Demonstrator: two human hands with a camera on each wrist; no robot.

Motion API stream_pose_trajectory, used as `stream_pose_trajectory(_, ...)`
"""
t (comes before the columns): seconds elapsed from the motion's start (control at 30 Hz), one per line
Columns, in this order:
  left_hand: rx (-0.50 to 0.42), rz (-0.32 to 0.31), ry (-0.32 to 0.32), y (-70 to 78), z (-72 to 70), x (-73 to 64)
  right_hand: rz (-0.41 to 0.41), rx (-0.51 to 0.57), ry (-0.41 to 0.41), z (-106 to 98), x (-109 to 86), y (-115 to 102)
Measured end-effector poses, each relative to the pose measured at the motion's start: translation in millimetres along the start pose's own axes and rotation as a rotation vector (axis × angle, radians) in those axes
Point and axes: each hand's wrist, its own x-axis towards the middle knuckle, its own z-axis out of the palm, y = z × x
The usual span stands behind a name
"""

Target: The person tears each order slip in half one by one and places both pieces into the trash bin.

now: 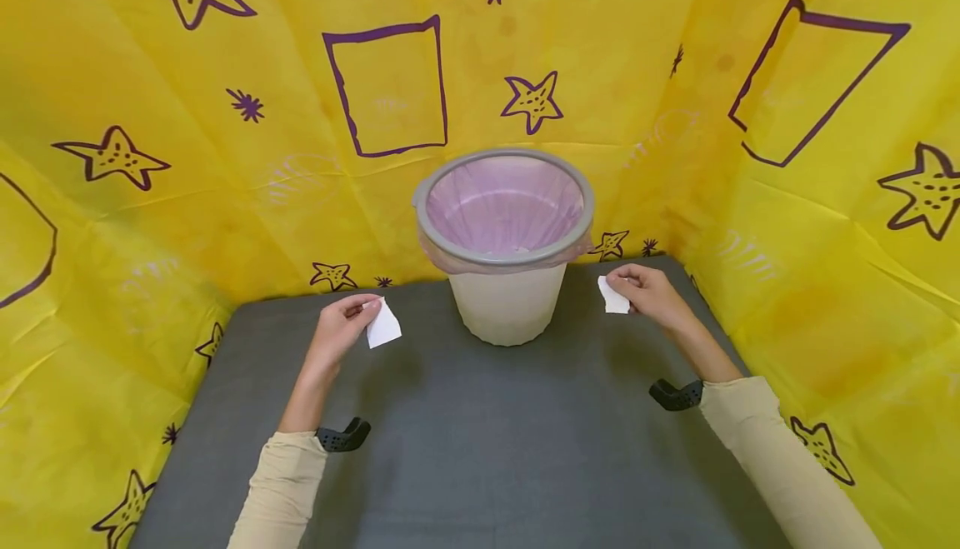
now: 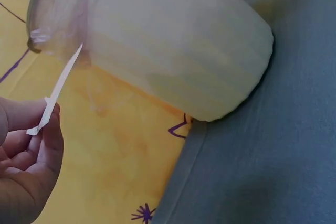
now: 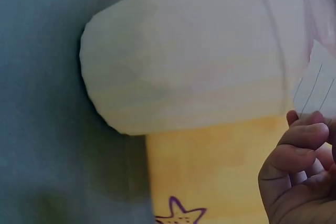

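Note:
My left hand [image 1: 342,328] pinches a small torn piece of white paper [image 1: 383,326] between thumb and fingers, above the table to the left of a bin. On the other side, my right hand [image 1: 651,291] pinches a second torn paper piece [image 1: 615,296]; the right wrist view shows ruled lines on this paper [image 3: 316,85]. Between the hands stands the whitish bin [image 1: 507,307], upright, with a grey rim [image 1: 510,264] and a pinkish plastic liner [image 1: 502,199] folded over its edge. Neither paper touches the bin in the head view.
A dark grey cloth covers the table [image 1: 487,432]. Yellow fabric [image 1: 285,199] with purple stars and outlined shapes hangs behind and at both sides, close behind the bin. Black wrist mounts [image 1: 345,435] sit on both forearms.

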Motion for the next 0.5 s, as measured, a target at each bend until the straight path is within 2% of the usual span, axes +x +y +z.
stream_pose_trajectory(0.07,-0.037,-0.019,-0.039,8.3,-3.6,12.2,0.017,0.028,0.005,-11.8,8.7,-6.3)
stream_pose_trajectory(0.17,-0.103,-0.013,-0.076,27.6,-14.6,32.1,0.026,0.115,0.040,-35.4,21.2,-21.0)
stream_pose_trajectory(0.27,-0.086,0.003,-0.096,48.4,-26.2,46.9,0.035,0.203,0.060,-55.3,29.8,-35.4)
stream_pose_trajectory(0.4,-0.077,-0.037,-0.140,70.4,-39.3,58.9,0.071,0.221,0.026,-65.5,33.5,-48.2)
stream_pose_trajectory(0.5,-0.141,-0.072,-0.145,89.1,-47.2,67.2,0.096,0.304,0.022,-64.0,37.6,-58.5)
